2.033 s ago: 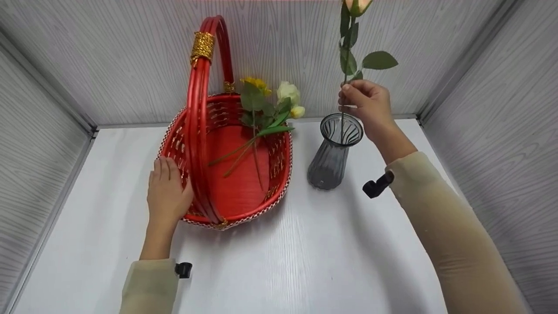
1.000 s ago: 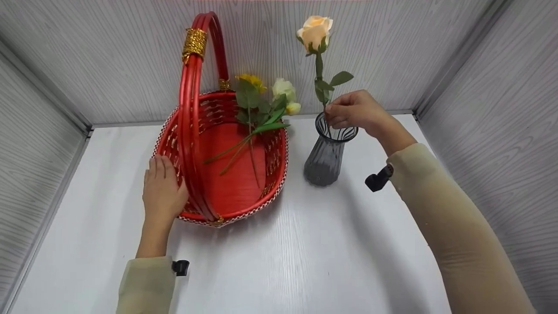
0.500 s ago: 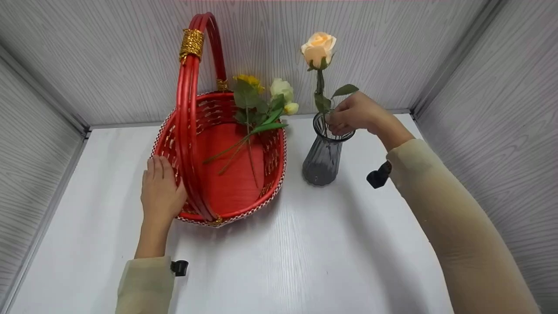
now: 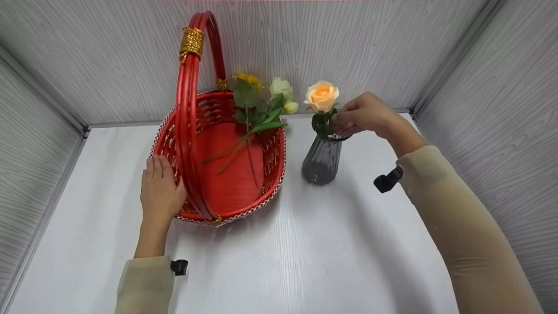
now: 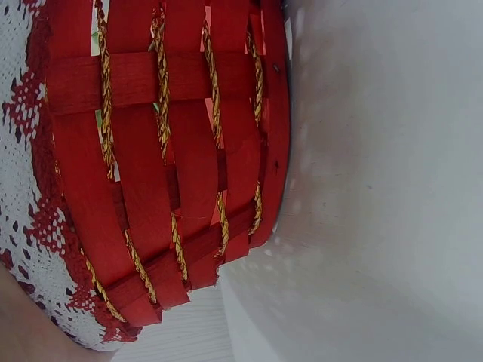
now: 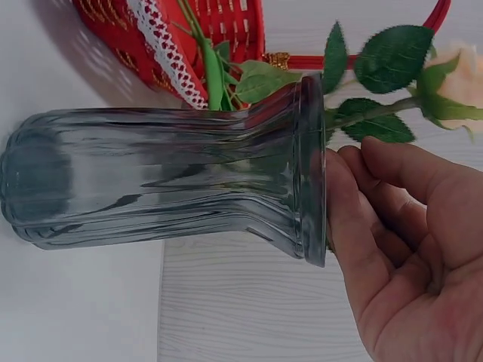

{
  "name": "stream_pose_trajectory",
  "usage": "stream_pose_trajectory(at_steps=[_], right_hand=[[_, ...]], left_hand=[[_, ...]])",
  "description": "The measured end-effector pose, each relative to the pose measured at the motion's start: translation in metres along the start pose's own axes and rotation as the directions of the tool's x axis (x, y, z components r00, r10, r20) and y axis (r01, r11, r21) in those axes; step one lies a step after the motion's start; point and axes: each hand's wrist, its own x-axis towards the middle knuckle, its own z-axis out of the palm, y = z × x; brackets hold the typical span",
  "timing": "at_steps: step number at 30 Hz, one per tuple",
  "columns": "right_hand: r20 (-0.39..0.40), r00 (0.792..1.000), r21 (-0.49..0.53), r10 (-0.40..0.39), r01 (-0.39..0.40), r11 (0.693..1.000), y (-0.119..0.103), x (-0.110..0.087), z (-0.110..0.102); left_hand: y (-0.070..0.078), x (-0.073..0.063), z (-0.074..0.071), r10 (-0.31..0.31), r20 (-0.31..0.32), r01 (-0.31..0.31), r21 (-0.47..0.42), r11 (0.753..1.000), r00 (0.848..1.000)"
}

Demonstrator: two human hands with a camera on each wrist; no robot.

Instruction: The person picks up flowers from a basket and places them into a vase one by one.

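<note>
1. The peach rose (image 4: 321,96) stands in the gray glass vase (image 4: 321,161).
2. The right hand (image 4: 362,114) has bent fingers by the rose; I cannot tell if its grip pinches it.
3. The left hand (image 4: 160,192) rests on the red basket (image 4: 261,203), grip apart, fingers straight.
4. White flowers (image 4: 281,89) lean over the basket's back edge.

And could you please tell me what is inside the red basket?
Stems of the yellow flower and white flowers slant inside the basket, blooms projecting out; the handle hides part of its interior.
</note>
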Motion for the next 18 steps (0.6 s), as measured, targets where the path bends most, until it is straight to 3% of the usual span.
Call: stream_pose_trajectory(at_steps=[11,18], right_hand=[[-0.057,0.997,0.188,-0.051,0.061,0.98,0.013,-0.017,0.001],[-0.076,0.991,0.4,-0.112,0.133,0.907,0.026,-0.035,0.004]], left_hand=[[0.0,0.0,0.0,0.004,-0.008,-0.004,-0.006,1.0,1.0],[-0.001,0.0,0.0,-0.002,0.004,0.002,-0.007,1.0,1.0]])
